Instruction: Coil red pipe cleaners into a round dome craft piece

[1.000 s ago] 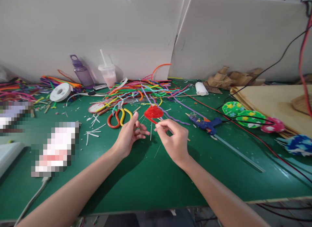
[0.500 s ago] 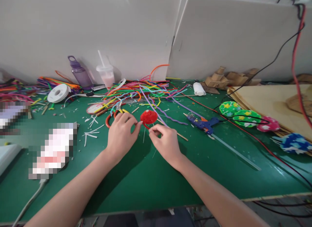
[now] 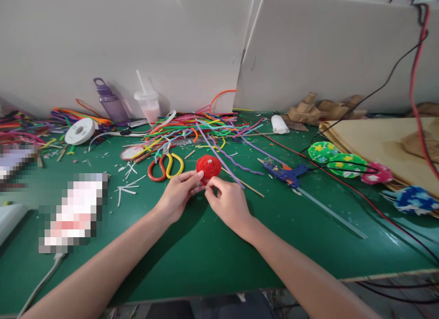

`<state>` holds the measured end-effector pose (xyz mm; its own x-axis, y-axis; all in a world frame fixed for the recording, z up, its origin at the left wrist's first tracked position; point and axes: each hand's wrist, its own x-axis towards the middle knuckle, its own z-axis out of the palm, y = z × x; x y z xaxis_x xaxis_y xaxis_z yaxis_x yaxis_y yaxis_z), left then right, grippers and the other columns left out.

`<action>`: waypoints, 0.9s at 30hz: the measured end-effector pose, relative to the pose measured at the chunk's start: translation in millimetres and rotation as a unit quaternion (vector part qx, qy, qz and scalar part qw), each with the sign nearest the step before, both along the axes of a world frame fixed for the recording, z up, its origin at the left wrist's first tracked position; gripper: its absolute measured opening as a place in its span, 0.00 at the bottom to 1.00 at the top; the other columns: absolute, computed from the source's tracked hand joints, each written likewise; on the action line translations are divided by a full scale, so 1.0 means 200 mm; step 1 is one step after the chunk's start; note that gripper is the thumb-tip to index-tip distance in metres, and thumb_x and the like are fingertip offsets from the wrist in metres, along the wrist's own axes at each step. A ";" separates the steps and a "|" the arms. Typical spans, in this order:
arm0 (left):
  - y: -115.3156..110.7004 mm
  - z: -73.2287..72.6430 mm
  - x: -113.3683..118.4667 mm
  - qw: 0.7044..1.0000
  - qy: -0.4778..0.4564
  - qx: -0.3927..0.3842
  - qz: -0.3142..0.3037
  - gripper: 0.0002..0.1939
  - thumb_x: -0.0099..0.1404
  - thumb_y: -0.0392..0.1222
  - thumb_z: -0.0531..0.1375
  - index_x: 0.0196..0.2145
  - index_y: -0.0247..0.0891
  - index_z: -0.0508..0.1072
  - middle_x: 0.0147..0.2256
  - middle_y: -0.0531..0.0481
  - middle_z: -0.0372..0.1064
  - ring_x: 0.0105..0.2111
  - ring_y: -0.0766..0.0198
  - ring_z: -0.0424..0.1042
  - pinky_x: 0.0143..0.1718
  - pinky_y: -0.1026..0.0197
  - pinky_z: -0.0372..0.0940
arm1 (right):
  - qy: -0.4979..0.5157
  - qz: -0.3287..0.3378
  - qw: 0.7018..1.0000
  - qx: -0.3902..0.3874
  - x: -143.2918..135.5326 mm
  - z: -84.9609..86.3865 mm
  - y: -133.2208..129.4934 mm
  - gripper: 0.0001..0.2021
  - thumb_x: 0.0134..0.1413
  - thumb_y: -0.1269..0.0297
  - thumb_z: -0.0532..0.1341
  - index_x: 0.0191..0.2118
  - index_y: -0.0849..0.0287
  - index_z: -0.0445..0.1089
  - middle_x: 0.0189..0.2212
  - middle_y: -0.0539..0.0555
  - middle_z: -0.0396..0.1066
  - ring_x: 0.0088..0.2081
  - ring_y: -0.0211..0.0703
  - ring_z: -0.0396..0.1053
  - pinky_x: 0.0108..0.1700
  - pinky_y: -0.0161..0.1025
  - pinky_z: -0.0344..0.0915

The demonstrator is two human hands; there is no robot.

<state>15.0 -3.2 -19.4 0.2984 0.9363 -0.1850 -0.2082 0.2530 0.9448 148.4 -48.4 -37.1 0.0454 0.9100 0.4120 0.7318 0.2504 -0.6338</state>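
A round red coil of pipe cleaner [image 3: 209, 165], with a small pale spot on its face, is held up over the table. My left hand [image 3: 179, 193] grips its lower left edge between thumb and fingers. My right hand [image 3: 229, 201] is closed in a pinch just below the coil, where the fingertips hide the end of the red pipe cleaner. Left of the coil lie scissors [image 3: 175, 165] with one red and one yellow handle loop. Behind it spreads a heap of coloured pipe cleaners [image 3: 192, 127].
A blue glue gun [image 3: 286, 174] with a long glue stick lies to the right. Beyond it are several fuzzy coloured discs [image 3: 347, 166] and brown paper [image 3: 363, 136]. A purple bottle [image 3: 113, 104], a drink cup [image 3: 150, 106], a white spool [image 3: 80, 131] and a blurred-out phone [image 3: 73, 214] occupy the left.
My left hand has come down and right, off the scissors' handles, and now grips the coil's edge. The coil has tipped so its face shows more. My right hand has shifted slightly left.
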 end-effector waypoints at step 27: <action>-0.07 0.00 0.07 0.985 -0.134 -0.024 0.104 0.12 0.45 0.43 0.73 0.26 0.35 0.78 0.24 0.54 0.72 0.22 0.73 0.65 0.24 0.69 0.61 | 0.064 0.002 0.993 0.102 -0.06 -0.02 0.03 0.03 0.52 0.65 0.64 0.31 0.55 0.75 0.44 0.57 0.66 0.50 0.49 0.65 0.53 0.46 0.64</action>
